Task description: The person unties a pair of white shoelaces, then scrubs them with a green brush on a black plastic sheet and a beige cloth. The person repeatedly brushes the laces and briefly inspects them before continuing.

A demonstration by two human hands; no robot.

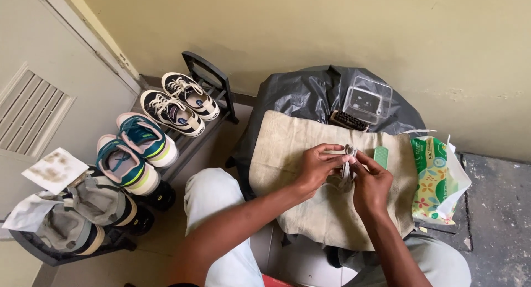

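My left hand point(316, 166) and my right hand point(369, 183) meet over a beige towel point(310, 209) spread on a small table covered with black plastic point(298, 96). Both pinch a small pale crumpled piece, a wipe or cloth point(347, 164), between the fingertips. What exactly it is stays hard to tell. A small green flat block point(381, 156) lies on the towel just right of my fingers.
A dark brush point(348, 121) and a clear plastic box point(367, 100) sit at the towel's far edge. A green pack of tissues point(434, 179) lies at the right. A black shoe rack point(204, 99) on the left holds several pairs of sneakers. My knees are below the table.
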